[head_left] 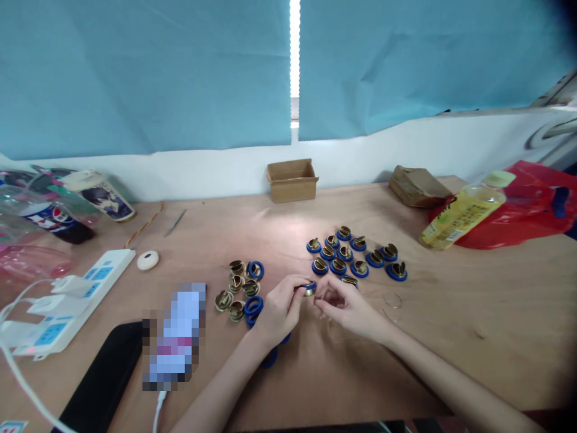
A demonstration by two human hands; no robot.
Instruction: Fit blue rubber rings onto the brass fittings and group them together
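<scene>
My left hand (280, 308) pinches a round brass fitting with a blue ring (309, 289) between thumb and fingertips, just above the table. Close beside it, my right hand (345, 304) has its thumb and fingers drawn together; whatever they hold is too small to make out. Beyond the right hand stand several brass fittings with blue rings (338, 266). To the left lie several brass fittings without rings (237, 282). Loose blue rings (253, 307) lie near my left forearm, partly hidden by it. Thin wire loops (393, 300) rest right of my right hand.
A small cardboard box (294, 186) stands by the wall. At right are a brown package (417, 186), a yellow-labelled bottle (466, 216) and a red bag (527, 210). A power strip (97, 282), phone (180, 331), black case-like object (106, 373) and bottles (58, 222) occupy the left.
</scene>
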